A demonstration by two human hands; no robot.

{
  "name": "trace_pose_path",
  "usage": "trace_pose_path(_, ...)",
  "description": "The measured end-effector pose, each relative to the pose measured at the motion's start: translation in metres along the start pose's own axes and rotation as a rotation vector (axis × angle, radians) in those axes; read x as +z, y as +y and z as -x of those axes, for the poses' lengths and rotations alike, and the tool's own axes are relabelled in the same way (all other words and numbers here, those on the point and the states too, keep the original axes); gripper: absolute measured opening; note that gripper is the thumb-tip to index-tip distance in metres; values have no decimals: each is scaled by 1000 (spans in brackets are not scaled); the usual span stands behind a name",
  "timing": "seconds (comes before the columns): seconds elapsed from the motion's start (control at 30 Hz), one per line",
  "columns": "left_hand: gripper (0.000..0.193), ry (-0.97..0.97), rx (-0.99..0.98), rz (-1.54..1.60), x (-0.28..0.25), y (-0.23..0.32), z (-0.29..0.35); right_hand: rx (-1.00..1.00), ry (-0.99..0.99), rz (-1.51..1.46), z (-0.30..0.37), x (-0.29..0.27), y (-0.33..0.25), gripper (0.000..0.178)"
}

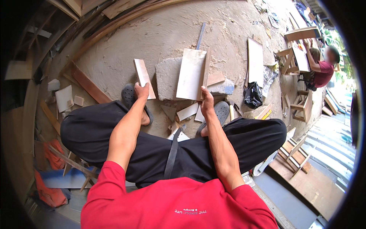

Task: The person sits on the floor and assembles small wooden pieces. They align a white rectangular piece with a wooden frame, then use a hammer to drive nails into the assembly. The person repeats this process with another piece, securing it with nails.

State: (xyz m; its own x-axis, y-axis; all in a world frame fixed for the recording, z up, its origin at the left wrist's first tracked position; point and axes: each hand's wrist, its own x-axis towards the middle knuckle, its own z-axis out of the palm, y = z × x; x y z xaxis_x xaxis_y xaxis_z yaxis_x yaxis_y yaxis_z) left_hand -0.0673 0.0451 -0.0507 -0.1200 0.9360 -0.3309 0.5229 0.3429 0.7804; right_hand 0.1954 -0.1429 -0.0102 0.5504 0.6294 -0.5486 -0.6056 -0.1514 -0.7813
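My left hand (142, 91) is closed round the lower end of a narrow wooden strip (143, 74) with a white face, tilted beside my left shoe. With my right hand (207, 100) I grip the lower right corner of a wider white-faced board (190, 74), which has a wooden strip along its right edge. That board lies over a rough concrete block (166, 78). A long thin grey metal strip (201, 35) sticks out past the board's far end. A short wood offcut (215, 78) lies just right of the board.
Wood offcuts (187, 111) lie between my feet. A long white board (255, 61) and a black plastic bag (253, 95) are to the right. Farther right, a person (324, 68) works at wooden pieces. Long planks (110, 30) line the left wall.
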Motion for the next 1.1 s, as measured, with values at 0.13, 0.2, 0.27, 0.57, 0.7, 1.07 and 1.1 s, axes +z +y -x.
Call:
trace_pose_path(0.13, 70, -87, -57, -182, -11, -15, -28, -111, 14, 120, 7, 13, -40, 33)
trace_pose_path(0.2, 69, -88, -10, -213, -12, -11, -40, -178, 49, 236, -2, 4, -56, 45)
trace_pose_path(0.27, 70, -92, 67, -221, -11, -3, -49, -300, 99, 452, -8, -3, -79, 62)
trace_pose_path(0.57, 49, -23, -15, -435, -16, 19, -78, -527, 195, 1047, 37, 27, -189, 77)
trace_pose_path(0.7, 42, -56, -86, -478, -25, 18, -78, -612, 137, 1251, 71, 34, -222, 79)
trace_pose_path(1.07, 92, -410, 828, -824, 23, 41, 19, -459, 164, 1123, 68, 19, -193, 82)
trace_pose_path(1.1, 95, -480, 885, -828, 25, 45, 33, -438, 169, 1115, 62, 17, -188, 82)
